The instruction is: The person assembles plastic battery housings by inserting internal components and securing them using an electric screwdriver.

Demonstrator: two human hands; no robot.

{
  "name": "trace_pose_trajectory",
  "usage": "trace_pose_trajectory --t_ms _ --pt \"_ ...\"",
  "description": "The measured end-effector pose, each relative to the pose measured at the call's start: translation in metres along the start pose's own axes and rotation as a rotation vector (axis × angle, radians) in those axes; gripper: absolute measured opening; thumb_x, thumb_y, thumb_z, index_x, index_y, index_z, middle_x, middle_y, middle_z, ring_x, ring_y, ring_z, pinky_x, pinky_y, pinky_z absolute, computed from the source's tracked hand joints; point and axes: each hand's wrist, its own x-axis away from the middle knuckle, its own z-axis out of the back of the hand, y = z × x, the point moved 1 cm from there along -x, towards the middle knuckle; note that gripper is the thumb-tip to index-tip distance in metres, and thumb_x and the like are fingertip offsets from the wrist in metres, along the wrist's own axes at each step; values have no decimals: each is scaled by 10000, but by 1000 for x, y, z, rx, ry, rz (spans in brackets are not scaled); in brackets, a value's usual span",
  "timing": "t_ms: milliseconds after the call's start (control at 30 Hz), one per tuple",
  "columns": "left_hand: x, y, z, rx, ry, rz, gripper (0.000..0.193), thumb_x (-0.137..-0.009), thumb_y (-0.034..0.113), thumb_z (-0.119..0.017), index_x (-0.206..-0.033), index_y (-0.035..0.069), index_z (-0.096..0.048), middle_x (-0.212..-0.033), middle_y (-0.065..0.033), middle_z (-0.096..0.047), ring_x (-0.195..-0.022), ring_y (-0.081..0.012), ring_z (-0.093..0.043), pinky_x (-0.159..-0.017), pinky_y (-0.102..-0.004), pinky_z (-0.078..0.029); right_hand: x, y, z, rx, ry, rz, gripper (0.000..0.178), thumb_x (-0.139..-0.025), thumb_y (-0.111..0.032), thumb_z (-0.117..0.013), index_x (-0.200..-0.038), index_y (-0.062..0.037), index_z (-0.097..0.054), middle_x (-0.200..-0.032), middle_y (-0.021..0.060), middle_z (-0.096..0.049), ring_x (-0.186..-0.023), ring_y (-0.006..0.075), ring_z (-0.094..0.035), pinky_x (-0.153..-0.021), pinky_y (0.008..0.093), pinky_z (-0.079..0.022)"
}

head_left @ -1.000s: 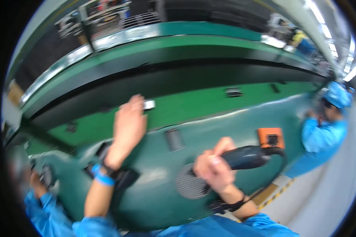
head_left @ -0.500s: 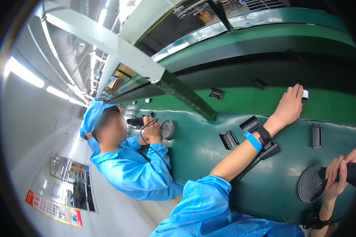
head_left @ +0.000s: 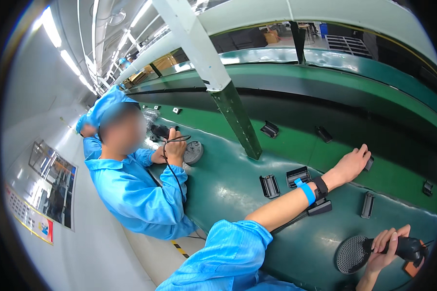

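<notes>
My left arm, with a blue strap and a black band at the wrist, stretches over the green bench to the belt. There my left hand [head_left: 350, 166] has its fingers curled on a small black plastic part [head_left: 369, 163], which mostly hides behind them. At the lower right my right hand [head_left: 386, 247] is wrapped round a black cylindrical hand tool [head_left: 409, 249]. The tool's near end meets a round grey perforated disc [head_left: 350, 254] on the bench. Two open black plastic housings [head_left: 269, 186] [head_left: 297, 176] lie beside my left forearm, and a narrow black one [head_left: 367, 204] lies between my hands.
Further black parts [head_left: 270, 129] [head_left: 323, 134] [head_left: 427, 188] sit on the green belt [head_left: 296, 150]. A green and white post [head_left: 235, 116] rises at the bench edge. To my left a co-worker in blue [head_left: 131, 179] holds a similar corded tool [head_left: 161, 131]. A black handled object [head_left: 319, 207] lies under my forearm.
The view has tilted and shifted, so the bench and post sit differently. The part at my left fingertips showed a white face before and looks dark now. My right hand keeps its grip.
</notes>
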Motion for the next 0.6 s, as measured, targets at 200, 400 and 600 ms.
trace_pose_trajectory --t_ms 200,400,600 --pt "-6 10 6 203 -3 11 420 -787 -27 -712 -1162 -2 -524 -1199 -205 -525 -899 -397 -673 -786 -497 -564 2 -10 13 -8 21 2 191 -1067 -124 -476 -929 -94 -347 -567 -13 -354 -420 60 -301 -381 203 -294" --pt "3 5 43 81 76 -64 109 -804 85 -671 -883 27 -623 -883 -195 -627 -900 -408 -654 -760 -502 -540 -5 -22 15 -26 -24 -1 198 -1053 -167 -508 -931 -135 -355 -614 -29 -383 -483 55 -352 -443 206 -297" --pt "58 65 107 282 -162 -296 284 -761 -3 -668 -1042 -41 -657 -1088 -175 -681 -956 -372 -664 -816 -440 -556 -37 -45 23 126 -42 165 116 -1025 -173 -426 -943 -95 -397 -568 21 -410 -449 127 -375 -443 303 -370"
